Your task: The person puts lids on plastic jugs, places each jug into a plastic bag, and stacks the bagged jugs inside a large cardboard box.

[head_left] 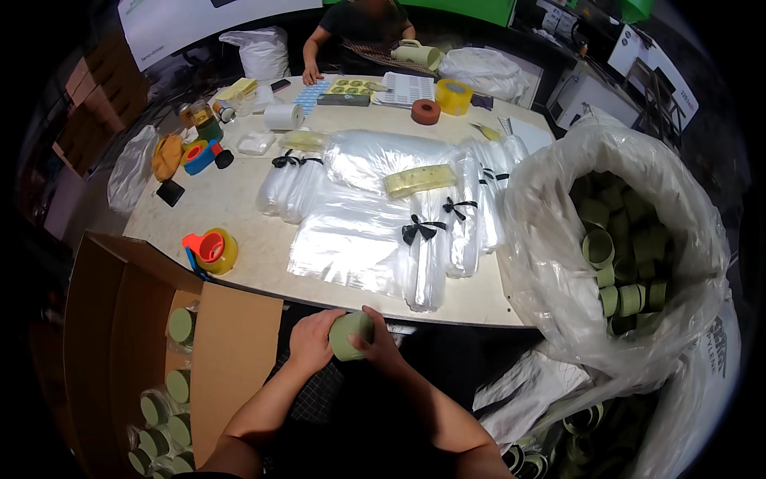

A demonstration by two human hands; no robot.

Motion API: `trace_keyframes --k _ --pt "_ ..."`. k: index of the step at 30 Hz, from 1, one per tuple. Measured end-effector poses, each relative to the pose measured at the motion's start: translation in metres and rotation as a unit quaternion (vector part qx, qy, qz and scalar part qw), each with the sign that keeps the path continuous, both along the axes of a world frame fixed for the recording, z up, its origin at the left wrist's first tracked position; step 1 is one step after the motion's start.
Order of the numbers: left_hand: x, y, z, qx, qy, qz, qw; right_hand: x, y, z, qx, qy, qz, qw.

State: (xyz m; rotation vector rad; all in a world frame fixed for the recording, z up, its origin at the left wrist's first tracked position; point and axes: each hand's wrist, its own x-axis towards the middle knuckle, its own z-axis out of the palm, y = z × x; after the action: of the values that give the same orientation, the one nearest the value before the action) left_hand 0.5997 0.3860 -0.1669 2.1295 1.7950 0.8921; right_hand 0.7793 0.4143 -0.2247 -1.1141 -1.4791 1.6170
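Over my lap, just in front of the table's near edge, I hold an olive-green cylindrical cup-like piece (349, 337). My left hand (311, 339) is wrapped round its left side. On its other side my right hand (381, 343) grips it, thumb against the wall. Whether its hidden end is open I cannot tell. Beyond my hands, flat clear plastic bags (351, 239) lie on the table (255, 271), beside rolled bundles of bags tied with black strips (425, 275).
An open cardboard box (235, 359) at left holds several plastic-wrapped green pieces (181, 326). At right stands a large clear sack (550, 231) of similar green pieces (630, 299). A tape dispenser (214, 249) lies on the table's left; a co-worker (363, 32) sits across, near a green jug (416, 53).
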Motion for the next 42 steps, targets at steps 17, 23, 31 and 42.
trace_keyframes --k 17,23,31,42 --pt "0.007 0.004 0.003 -0.025 0.059 -0.018 0.998 0.007 -0.001 0.013 0.076 -0.062 0.004 0.995" --pt "0.008 0.005 0.002 -0.020 0.061 -0.022 0.998 0.009 0.001 0.010 0.066 -0.072 0.015 0.995" --pt "0.006 0.004 -0.001 -0.024 0.068 -0.018 0.997 0.008 0.000 0.017 0.063 -0.090 0.011 0.994" --pt "0.006 0.005 -0.002 -0.021 0.076 -0.021 0.997 0.011 0.001 0.019 0.063 -0.102 0.019 0.993"
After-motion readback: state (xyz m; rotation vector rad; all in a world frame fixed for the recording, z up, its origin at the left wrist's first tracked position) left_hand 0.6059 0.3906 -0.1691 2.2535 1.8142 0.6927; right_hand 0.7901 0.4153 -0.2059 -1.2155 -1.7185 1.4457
